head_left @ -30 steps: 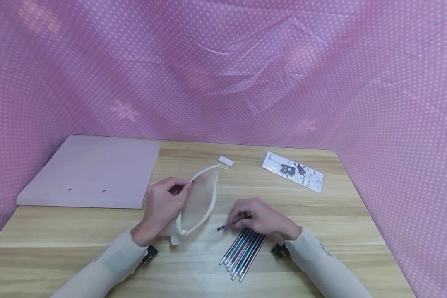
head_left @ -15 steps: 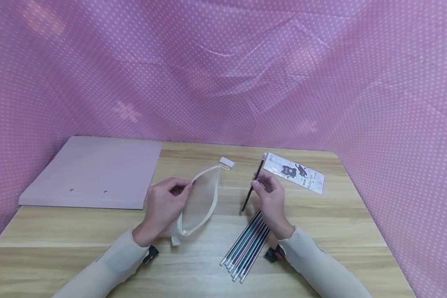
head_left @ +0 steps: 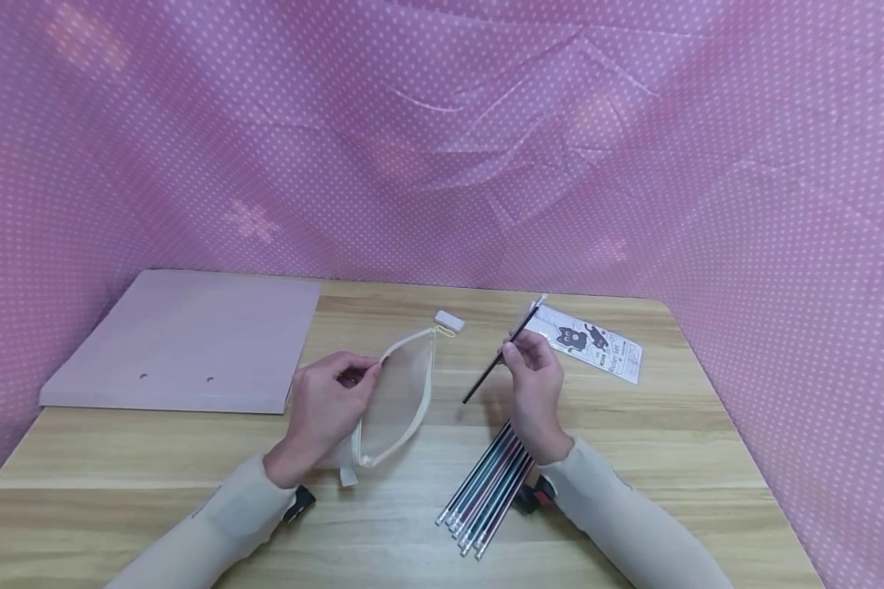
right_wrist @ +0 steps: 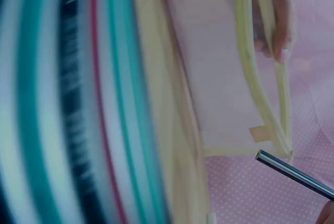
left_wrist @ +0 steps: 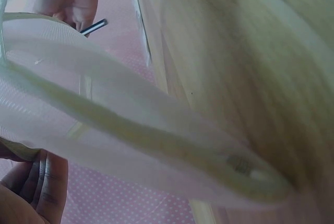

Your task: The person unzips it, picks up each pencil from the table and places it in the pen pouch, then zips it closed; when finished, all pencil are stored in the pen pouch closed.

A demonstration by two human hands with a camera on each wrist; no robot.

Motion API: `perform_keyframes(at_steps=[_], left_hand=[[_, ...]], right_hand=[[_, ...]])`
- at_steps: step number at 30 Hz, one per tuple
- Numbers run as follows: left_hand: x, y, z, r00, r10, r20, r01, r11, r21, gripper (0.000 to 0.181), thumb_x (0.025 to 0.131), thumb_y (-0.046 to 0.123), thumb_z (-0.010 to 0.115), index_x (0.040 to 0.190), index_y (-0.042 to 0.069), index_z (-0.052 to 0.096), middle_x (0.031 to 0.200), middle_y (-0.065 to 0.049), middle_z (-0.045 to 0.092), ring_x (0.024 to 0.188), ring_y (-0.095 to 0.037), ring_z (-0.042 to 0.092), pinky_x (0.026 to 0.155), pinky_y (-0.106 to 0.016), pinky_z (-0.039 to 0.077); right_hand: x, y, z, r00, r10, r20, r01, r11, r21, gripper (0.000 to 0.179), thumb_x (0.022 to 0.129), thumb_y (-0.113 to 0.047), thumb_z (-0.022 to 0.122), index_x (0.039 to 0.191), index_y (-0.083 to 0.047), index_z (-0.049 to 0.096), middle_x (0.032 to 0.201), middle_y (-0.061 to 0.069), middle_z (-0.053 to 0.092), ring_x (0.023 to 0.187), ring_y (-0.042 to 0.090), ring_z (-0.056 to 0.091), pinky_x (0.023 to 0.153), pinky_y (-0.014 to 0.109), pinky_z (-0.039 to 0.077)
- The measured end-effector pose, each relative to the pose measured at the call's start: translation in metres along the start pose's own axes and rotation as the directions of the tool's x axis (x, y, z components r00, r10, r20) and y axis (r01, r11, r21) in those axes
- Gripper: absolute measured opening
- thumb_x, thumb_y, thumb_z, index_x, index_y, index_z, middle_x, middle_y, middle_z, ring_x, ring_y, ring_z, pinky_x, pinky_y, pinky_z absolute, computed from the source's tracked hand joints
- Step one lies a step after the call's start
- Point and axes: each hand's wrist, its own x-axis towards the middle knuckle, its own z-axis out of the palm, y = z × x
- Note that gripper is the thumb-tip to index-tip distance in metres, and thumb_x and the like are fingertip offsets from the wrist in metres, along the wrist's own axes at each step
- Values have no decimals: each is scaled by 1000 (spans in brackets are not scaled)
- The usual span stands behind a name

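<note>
My left hand [head_left: 331, 401] pinches one side of the mouth of a pale see-through mesh zip pouch [head_left: 394, 409], whose zipped edge gapes wide. To its right, my right hand [head_left: 536, 384] holds a dark pencil [head_left: 489, 372] between thumb and fingers, above the table. The pencil slants, its eraser end up and to the right, its other end down towards the pouch. Below that hand lies a bundle of striped pencils [head_left: 486, 495], their eraser ends towards me. In the right wrist view the bundled pencils [right_wrist: 78, 104] fill the left side, and the held pencil [right_wrist: 297, 176] overlaps the pouch's corner.
A lilac folder [head_left: 184, 335] with two holes lies at the back left. Beyond the pouch sits a small white block [head_left: 449, 321], beside the yellow loop at the zip's end. A ruler set [head_left: 589, 343] in its cat-printed packet is at the back right. Pink dotted cloth [head_left: 442, 147] hangs behind the table.
My right hand has lifted the pencil off the bundle and turned it eraser end up, then tilted it further over. The left hand stays at the pouch's mouth.
</note>
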Motion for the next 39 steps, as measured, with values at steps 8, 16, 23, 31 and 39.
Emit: perform_keyframes(at_steps=[8,16,23,31,39], left_hand=[[0,0,0,1000,10,0,-10,1000,0,7,79,9,84,84,9,79,79,-4,78,64,-12,70,61,-9,53],[0,0,0,1000,9,-8,-9,1000,-23,8,79,7,84,84,8,79,78,-4,78,62,-11,68,59,-12,54],[1,1,-1,1000,14,-7,-15,999,-45,7,79,7,84,84,7,79,80,-6,78,63,-12,70,59,-10,55],[0,-1,-1,1000,25,-11,-25,999,-37,7,79,7,83,85,7,79,81,-6,79,65,-14,72,61,-12,57],[-1,-2,0,999,43,-18,-43,999,-28,8,78,6,83,85,7,79,82,-6,79,67,-14,72,61,-14,57]], right_hand=[[-1,-6,17,984,169,59,-179,954,240,15,95,7,60,99,-8,63,89,-1,70,81,10,68,82,26,62],[-10,1,40,950,281,133,-305,925,225,22,93,11,58,92,-9,69,84,-1,75,76,10,74,78,27,64],[-20,13,54,929,319,186,-349,923,160,20,93,11,59,90,-7,69,77,1,76,70,12,75,71,25,64],[-33,16,67,884,388,261,-398,917,-17,21,92,9,63,111,17,63,74,2,76,69,11,76,71,26,64],[-39,19,70,807,494,323,-471,869,-154,23,94,5,62,115,16,62,75,1,75,69,10,75,71,24,64]])
